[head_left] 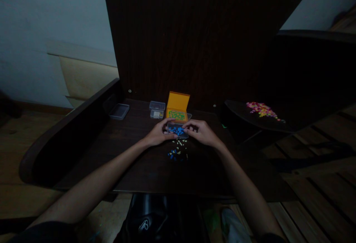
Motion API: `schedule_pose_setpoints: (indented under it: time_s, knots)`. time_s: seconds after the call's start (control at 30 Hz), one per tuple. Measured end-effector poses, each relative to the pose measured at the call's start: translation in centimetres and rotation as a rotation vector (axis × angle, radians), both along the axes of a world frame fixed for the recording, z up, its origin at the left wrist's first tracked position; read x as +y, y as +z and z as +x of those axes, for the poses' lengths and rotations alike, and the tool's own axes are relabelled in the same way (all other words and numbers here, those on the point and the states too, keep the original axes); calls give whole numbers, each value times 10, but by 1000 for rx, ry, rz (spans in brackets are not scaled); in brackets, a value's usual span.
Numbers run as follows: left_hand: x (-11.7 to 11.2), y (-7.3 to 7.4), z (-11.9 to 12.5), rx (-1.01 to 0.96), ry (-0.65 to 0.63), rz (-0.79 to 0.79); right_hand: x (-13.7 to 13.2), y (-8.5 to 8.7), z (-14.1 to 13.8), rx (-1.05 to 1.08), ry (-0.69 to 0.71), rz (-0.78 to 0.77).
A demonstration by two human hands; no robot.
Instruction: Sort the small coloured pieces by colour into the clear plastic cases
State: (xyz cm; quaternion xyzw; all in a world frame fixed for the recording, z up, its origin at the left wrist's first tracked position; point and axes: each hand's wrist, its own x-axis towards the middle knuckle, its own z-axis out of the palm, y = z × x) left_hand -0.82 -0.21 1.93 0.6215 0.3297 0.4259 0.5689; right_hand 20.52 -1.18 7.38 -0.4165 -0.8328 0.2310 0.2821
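A clear plastic box (182,136) with several small blue pieces (175,130) inside is held over the dark table. My left hand (160,132) grips its left side, thumb along the near edge and fingers behind. At its right end, my right hand (200,131) has its fingers bunched together near the blue pieces; whether it pinches a piece or the box's edge cannot be made out. On the table just below lie loose pale yellow and blue pieces (175,155). Directly behind the box, an orange case (178,101) stands with its lid raised, holding green pieces.
A small clear box (157,105) with its lid up stands left of the orange case. Farther left lies a clear tray or lid (119,111). Pink and yellow pieces (263,110) are heaped on a dark surface at the right. A raised side panel (69,132) borders the table's left.
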Motion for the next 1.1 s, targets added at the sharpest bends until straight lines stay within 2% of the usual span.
schedule_pose_setpoints:
  time_s: [0.4,0.8,1.1]
  knots:
    - [-1,3,0,-15,-15,56,14,-6,-16,-260,17,164]
    - [0,1,0,-35,-17,28,11,-5,-25,-296,-25,148]
    - [-1,2,0,-44,-21,17,6,-6,-31,-542,-106,201]
